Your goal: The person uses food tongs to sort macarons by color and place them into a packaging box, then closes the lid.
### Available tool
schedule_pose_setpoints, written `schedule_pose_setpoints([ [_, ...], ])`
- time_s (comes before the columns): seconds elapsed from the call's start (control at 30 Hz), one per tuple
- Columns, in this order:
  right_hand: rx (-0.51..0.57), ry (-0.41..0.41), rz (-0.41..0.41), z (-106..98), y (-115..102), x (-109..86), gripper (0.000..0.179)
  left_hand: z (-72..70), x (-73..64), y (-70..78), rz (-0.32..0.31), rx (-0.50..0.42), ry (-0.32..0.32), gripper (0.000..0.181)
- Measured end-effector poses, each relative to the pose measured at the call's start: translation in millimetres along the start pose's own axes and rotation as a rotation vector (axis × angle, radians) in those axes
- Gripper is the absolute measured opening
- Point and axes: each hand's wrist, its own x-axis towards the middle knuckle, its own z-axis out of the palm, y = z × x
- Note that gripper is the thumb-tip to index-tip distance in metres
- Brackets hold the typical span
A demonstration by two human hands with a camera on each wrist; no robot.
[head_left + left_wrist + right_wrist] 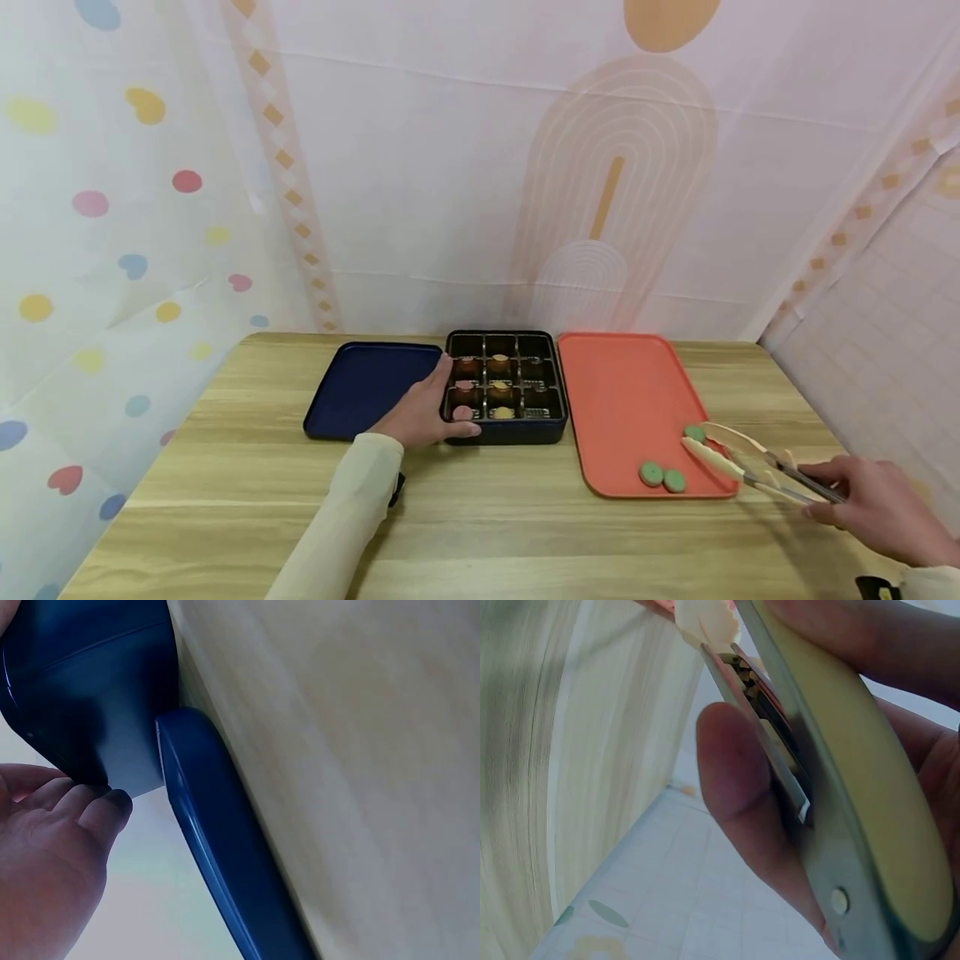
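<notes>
My left hand (422, 412) spans the left side of a dark navy box (517, 433), its thumb at the front edge and bent fingers against the side. A clear insert divides the box, with pink macarons (462, 412) in the left column and yellow macarons (501, 413) in the middle one. My right hand (873, 504) grips metal tongs (772, 483) with cream tips. Those tips straddle one green macaron (695, 432) on the red tray (618, 400). Two more green macarons (663, 477) sit close together near the tray's front edge.
The navy lid (372, 387) lies left of the box, close beside it. All this rests on a wooden table (480, 525), with a patterned cloth (420, 167) hanging behind and at both sides.
</notes>
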Motion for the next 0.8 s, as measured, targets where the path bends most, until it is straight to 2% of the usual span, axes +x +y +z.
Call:
schedule_pose_setpoints([
  [0.23,0.020,0.034,-0.026,2.6,-1.6,-1.4,0.050,-1.2,-1.5,-2.1,-0.005,0.004,0.007,0.125],
  [0.8,0.046,0.007,0.017,-0.1,-12.0,1.1,0.051,2.0,0.1,-0.4,-0.006,-0.011,0.016,0.126],
])
